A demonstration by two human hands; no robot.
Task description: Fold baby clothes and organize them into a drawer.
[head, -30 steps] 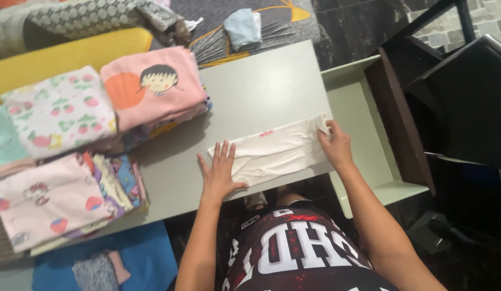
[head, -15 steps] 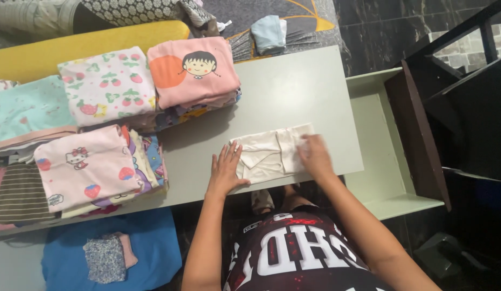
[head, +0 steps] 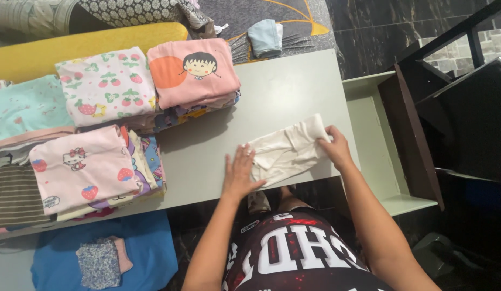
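Observation:
A white garment (head: pixel 285 152) lies partly folded near the front edge of the pale grey-green table (head: pixel 283 86). My left hand (head: pixel 241 173) rests flat on its left end, palm down. My right hand (head: pixel 332 146) pinches the garment's right end, where the cloth bunches up slightly off the table. The garment stretches between the two hands, tilted up toward the right.
Stacks of folded children's clothes fill the table's left: a pink cartoon-face stack (head: pixel 194 70), a strawberry-print stack (head: pixel 107 86), a pink stack (head: pixel 83 167), a mint one (head: pixel 24 108). A pale green open drawer (head: pixel 369 140) and dark furniture (head: pixel 417 124) stand at the right. Blue cloth (head: pixel 148 242) lies on the floor.
The garment lay long a second ago. My right hand carried its end left over the middle, then moved back right holding an end. The left hand stayed pressed on the left end.

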